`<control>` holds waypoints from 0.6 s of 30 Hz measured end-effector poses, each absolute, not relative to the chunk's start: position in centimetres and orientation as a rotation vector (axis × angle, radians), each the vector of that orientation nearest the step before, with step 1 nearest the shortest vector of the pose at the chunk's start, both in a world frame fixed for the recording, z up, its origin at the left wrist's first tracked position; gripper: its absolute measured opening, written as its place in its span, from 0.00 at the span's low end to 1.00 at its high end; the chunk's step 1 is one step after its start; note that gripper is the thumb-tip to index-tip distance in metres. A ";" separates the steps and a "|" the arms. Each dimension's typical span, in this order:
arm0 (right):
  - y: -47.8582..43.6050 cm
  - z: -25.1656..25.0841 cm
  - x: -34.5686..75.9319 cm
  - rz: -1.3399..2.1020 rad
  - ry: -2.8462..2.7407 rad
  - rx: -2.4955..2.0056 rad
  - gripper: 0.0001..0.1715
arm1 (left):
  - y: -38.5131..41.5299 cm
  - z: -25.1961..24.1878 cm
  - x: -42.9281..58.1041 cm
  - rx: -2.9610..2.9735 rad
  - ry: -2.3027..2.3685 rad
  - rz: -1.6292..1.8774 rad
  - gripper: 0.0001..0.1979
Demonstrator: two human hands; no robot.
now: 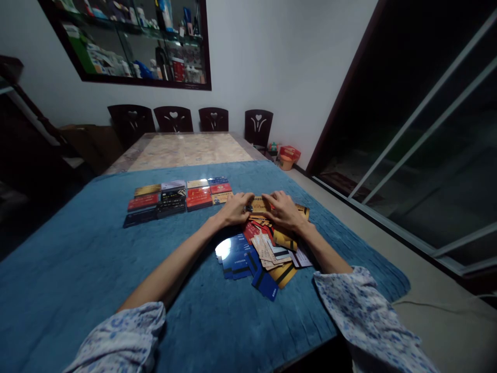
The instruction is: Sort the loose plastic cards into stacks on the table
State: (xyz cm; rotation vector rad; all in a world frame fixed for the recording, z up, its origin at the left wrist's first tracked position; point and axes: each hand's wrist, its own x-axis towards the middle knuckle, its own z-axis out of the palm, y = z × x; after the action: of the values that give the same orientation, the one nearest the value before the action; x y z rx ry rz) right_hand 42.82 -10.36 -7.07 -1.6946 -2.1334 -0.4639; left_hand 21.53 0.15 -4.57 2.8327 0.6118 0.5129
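Observation:
My left hand (235, 208) and my right hand (285, 209) face each other over a loose pile of cards. Between them is a gold card (257, 203) with "VIP" lettering, its two sides gripped by my curled fingers. Whether more cards lie under it in my grip I cannot tell. Below my hands spread blue cards (237, 259), red cards (252, 233), beige cards (262, 247) and a yellow card with a black stripe (284, 273). Part of the pile is hidden by my right hand and forearm.
Left of my hands, cards lie sorted in overlapping columns, among them black cards (171, 202) and red cards (199, 197). A blue cloth (97, 248) covers the near table. Dark chairs (173, 119) stand at the far end, and a sliding glass door (427, 129) is at right.

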 end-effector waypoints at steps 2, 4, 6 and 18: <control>-10.3 -6.9 42.8 -0.442 -2.132 -1.712 0.30 | 0.1 -4.4 21.4 2.841 0.627 0.492 0.24; -10.1 -6.7 42.8 -0.421 -2.140 -1.738 0.30 | 0.1 -4.2 21.3 2.859 0.651 0.469 0.24; -10.0 -6.5 42.7 -0.410 -2.166 -1.766 0.31 | 0.2 -4.1 21.2 2.888 0.686 0.446 0.24; -7.4 -4.9 42.4 -0.381 -2.243 -1.793 0.31 | 1.3 -2.3 19.9 2.986 0.763 0.405 0.19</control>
State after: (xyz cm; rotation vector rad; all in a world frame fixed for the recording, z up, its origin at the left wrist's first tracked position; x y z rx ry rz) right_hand 42.44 -7.40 -4.89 -1.7933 -2.2432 -0.3808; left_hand 19.94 1.32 -2.29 2.9857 0.7631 0.4050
